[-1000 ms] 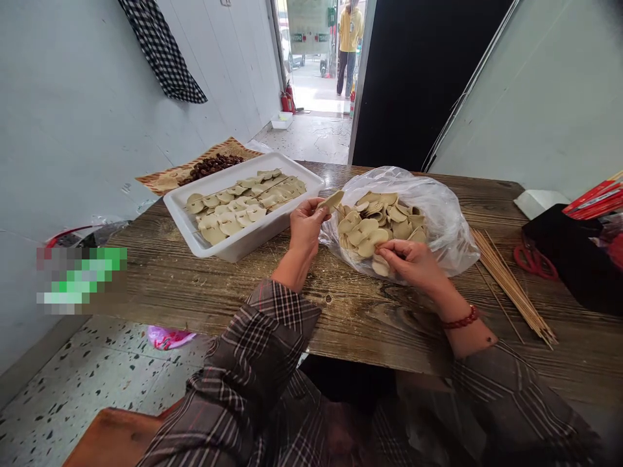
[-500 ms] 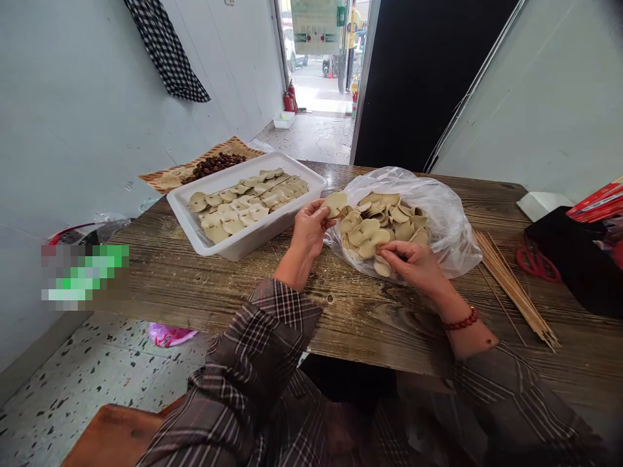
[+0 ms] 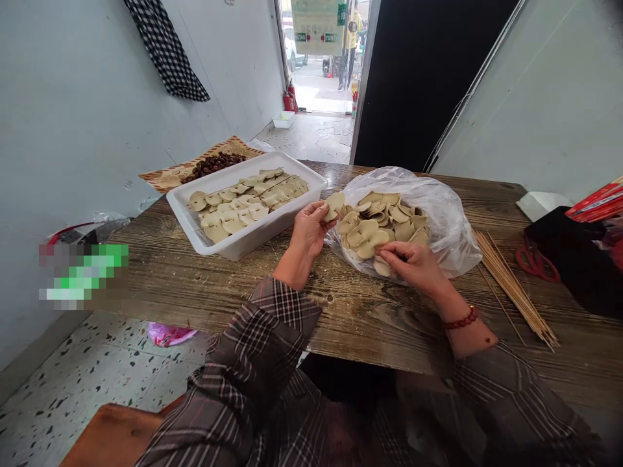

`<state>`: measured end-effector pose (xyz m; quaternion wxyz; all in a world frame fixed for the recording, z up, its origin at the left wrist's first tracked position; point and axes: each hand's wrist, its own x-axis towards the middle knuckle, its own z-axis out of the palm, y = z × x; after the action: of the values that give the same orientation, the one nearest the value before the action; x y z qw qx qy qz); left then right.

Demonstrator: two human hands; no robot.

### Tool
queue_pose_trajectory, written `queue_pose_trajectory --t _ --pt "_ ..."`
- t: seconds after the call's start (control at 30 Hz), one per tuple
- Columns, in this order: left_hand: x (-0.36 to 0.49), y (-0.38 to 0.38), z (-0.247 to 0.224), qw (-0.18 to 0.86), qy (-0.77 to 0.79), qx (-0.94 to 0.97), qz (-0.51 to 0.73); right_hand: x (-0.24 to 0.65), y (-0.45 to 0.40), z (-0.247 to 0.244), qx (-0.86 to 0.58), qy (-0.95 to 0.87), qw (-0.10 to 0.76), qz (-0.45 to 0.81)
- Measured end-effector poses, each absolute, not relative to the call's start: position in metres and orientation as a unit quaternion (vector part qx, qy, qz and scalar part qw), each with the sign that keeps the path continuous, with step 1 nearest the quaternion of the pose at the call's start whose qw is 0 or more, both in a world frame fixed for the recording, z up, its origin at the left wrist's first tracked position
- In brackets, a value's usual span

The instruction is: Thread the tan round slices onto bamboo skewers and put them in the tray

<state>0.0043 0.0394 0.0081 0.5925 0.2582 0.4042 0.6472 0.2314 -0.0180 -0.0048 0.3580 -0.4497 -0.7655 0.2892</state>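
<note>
Pinched between the thumb and fingers of my left hand [image 3: 310,227] is a thin, round beige slice [image 3: 334,205], which looks like a bean-curd or dough sheet. My right hand [image 3: 413,263] is closed in a pinch on what appears to be the end of a skewer, mostly hidden by dimpled slices [image 3: 367,239] strung in front of the fingertips. Right behind both hands, a clear plastic bag [image 3: 450,220] lies open with a heap of loose slices [image 3: 403,227]. To the left, a white plastic tub [image 3: 233,250] holds rows of skewered slices [image 3: 233,217].
Bare bamboo skewers [image 3: 518,292] lie in a bundle at the right on the wooden table [image 3: 243,292]. Beyond them are red-handled scissors [image 3: 538,263] and a black bag [image 3: 569,259]. Dark brown pieces [image 3: 214,167] rest on a patterned sheet [image 3: 163,178] behind the tub.
The slice in my left hand has tipped a little, and the left thumb has shifted slightly on it. My right hand stays almost where it was.
</note>
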Motion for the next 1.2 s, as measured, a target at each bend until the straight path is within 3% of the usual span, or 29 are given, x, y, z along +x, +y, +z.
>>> queue_pose_trajectory --t 0.73,1.2 --pt "0.008 0.042 -0.003 0.457 0.428 0.389 0.676 0.233 -0.016 -0.009 -0.471 -0.758 0.331 0.306" --pt "0.011 0.036 0.000 0.533 0.390 0.406 0.632 0.232 -0.014 -0.013 -0.470 -0.716 0.364 0.367"
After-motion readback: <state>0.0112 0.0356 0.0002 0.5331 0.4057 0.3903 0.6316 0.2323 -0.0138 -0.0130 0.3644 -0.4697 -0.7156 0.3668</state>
